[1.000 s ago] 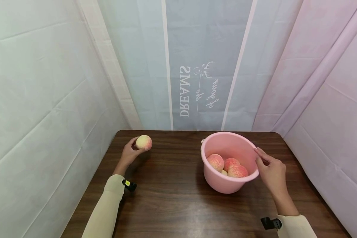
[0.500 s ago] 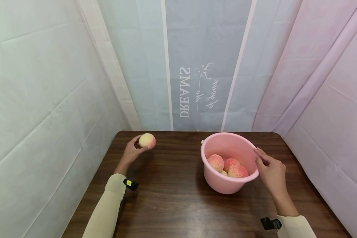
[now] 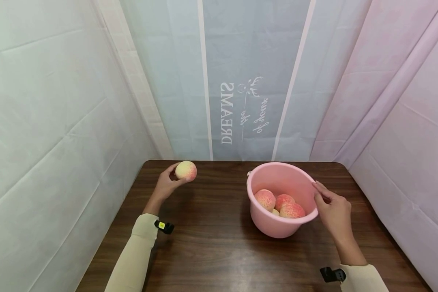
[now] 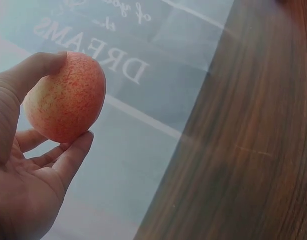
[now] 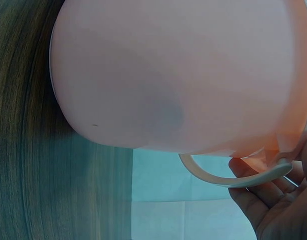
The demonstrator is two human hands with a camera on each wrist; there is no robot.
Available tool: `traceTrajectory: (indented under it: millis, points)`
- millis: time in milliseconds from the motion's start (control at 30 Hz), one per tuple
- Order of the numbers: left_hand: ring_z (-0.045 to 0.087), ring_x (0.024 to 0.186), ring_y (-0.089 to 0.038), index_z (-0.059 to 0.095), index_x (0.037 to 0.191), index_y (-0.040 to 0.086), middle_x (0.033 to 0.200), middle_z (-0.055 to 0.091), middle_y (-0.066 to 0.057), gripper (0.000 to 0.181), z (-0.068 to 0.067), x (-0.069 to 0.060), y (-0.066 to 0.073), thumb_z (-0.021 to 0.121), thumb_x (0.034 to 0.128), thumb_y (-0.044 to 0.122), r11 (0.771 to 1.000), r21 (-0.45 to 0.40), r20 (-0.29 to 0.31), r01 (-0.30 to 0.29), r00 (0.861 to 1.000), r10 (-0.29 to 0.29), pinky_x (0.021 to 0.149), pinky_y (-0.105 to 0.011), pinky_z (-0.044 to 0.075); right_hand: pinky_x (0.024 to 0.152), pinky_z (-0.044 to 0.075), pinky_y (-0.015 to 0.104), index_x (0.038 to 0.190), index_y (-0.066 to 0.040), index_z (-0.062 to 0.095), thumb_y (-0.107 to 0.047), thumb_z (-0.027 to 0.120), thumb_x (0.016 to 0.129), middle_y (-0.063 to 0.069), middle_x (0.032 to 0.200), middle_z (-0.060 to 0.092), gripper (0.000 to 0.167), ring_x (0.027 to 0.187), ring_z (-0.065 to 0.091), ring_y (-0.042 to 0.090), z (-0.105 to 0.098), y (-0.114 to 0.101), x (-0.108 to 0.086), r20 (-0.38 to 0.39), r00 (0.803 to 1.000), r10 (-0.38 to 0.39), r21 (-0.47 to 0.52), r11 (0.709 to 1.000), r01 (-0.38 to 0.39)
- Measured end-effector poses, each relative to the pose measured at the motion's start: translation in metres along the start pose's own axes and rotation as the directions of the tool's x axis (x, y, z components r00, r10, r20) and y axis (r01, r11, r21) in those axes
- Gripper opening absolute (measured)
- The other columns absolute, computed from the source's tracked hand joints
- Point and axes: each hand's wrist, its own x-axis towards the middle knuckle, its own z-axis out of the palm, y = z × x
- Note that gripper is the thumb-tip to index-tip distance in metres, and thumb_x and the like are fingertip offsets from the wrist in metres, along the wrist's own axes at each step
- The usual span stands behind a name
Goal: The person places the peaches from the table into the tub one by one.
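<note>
In the head view my left hand (image 3: 165, 185) holds a yellow-and-red peach (image 3: 186, 170) above the table's far left part. The left wrist view shows thumb and fingertips pinching this peach (image 4: 68, 97) on opposite sides. A pink plastic bucket (image 3: 273, 225) stands upright at the right. Several peaches (image 3: 292, 210) lie inside it, one mostly covered by the others. My right hand (image 3: 336, 213) grips the bucket's right rim between thumb and fingers. From the right wrist, the bucket's wall (image 5: 168, 75) fills much of the view, and its pale handle (image 5: 228, 180) hangs by my fingers.
The dark wood-grain table (image 3: 204, 251) extends between the two hands. Pale cloth walls (image 3: 58, 121) enclose it on the left and right, and a grey-blue printed curtain (image 3: 248, 48) hangs behind its far edge.
My left hand has carried the peach a short way to the right and slightly up. The right hand and the bucket have stayed in place.
</note>
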Motion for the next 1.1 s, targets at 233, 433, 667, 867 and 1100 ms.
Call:
traceTrajectory:
  millis: [233,433,667,867,1100]
  points:
    - [0.058,0.106,-0.027,0.053,0.145,0.011,0.129,0.06,-0.013,0.074,0.004,0.001,0.011,0.086,0.0829,0.032,1.0,-0.006,0.008,-0.025,1.0,0.025,0.082,-0.033,0.051,0.065,0.04,0.001,0.125,-0.01,0.072,-0.015,0.067,0.097,0.007,0.127,0.069,0.029,0.111,0.066,0.032,-0.001,-0.002,0.0,0.002,1.0,0.008,0.006,1.0,-0.008]
    - [0.059,0.109,-0.028,0.052,0.145,0.009,0.13,0.06,-0.016,0.072,0.009,0.0,0.019,0.085,0.0836,0.027,0.999,-0.029,0.022,-0.031,0.999,0.032,0.084,-0.03,0.051,0.065,0.041,0.001,0.127,-0.01,0.071,-0.016,0.065,0.098,0.006,0.129,0.067,0.03,0.114,0.065,0.032,-0.002,-0.001,-0.001,0.019,0.999,0.036,0.009,0.999,-0.036]
    - [0.057,0.115,-0.032,0.049,0.147,0.006,0.136,0.057,-0.02,0.072,0.013,-0.003,0.024,0.084,0.0853,0.019,0.998,-0.064,0.043,-0.016,0.999,0.018,0.087,-0.031,0.052,0.067,0.04,0.001,0.127,-0.009,0.071,-0.016,0.065,0.098,0.006,0.129,0.067,0.03,0.114,0.065,0.033,-0.001,-0.001,-0.001,0.022,0.999,0.034,0.016,0.999,-0.034]
    - [0.057,0.122,-0.034,0.047,0.149,0.006,0.139,0.055,-0.02,0.073,0.017,-0.002,0.03,0.083,0.0863,0.019,0.995,-0.091,0.056,-0.03,0.998,0.035,0.094,-0.039,0.053,0.069,0.038,-0.001,0.127,-0.01,0.07,-0.016,0.065,0.098,0.006,0.129,0.067,0.03,0.116,0.064,0.032,0.0,0.0,-0.001,0.019,0.999,0.033,0.011,0.999,-0.033]
    - [0.056,0.124,-0.035,0.047,0.149,0.006,0.14,0.053,-0.02,0.073,0.02,-0.005,0.04,0.082,0.0869,0.017,0.993,-0.106,0.068,-0.041,0.996,0.048,0.101,-0.05,0.05,0.064,0.04,0.001,0.128,-0.008,0.07,-0.015,0.064,0.099,0.009,0.129,0.067,0.031,0.113,0.066,0.035,-0.001,-0.001,0.0,0.025,1.0,0.017,0.012,1.0,-0.017]
